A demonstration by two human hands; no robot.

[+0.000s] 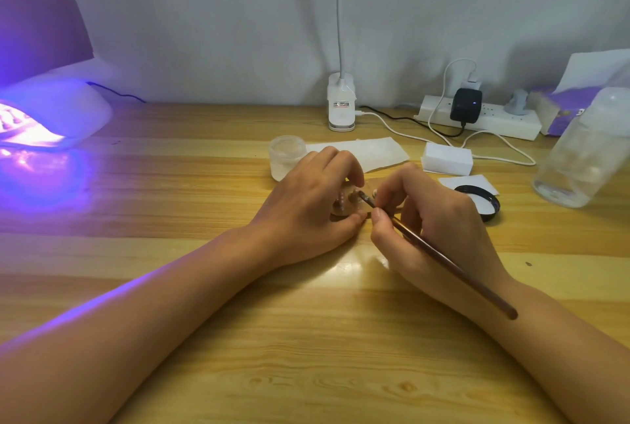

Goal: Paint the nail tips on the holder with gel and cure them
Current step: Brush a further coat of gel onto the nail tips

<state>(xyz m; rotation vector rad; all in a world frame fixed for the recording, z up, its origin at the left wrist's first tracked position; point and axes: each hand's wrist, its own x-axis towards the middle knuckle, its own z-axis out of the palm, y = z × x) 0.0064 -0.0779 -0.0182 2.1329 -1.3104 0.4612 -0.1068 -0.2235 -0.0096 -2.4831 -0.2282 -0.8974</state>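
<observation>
Nail tips on their holder sit on the wooden desk under the left hand, whose curled fingers pinch the holder's base. They look light, small and easy to tip, so the base, not the wet tops, seems the safe place to grip. The right hand is closed around a thin brush, bristles touching 1 tip. The label on the clip lamp is too blurred to read.

Wooden table: lit curing lamp at far left edge; open jar, black lid mid-table; power strip, clear bottle far right.
</observation>
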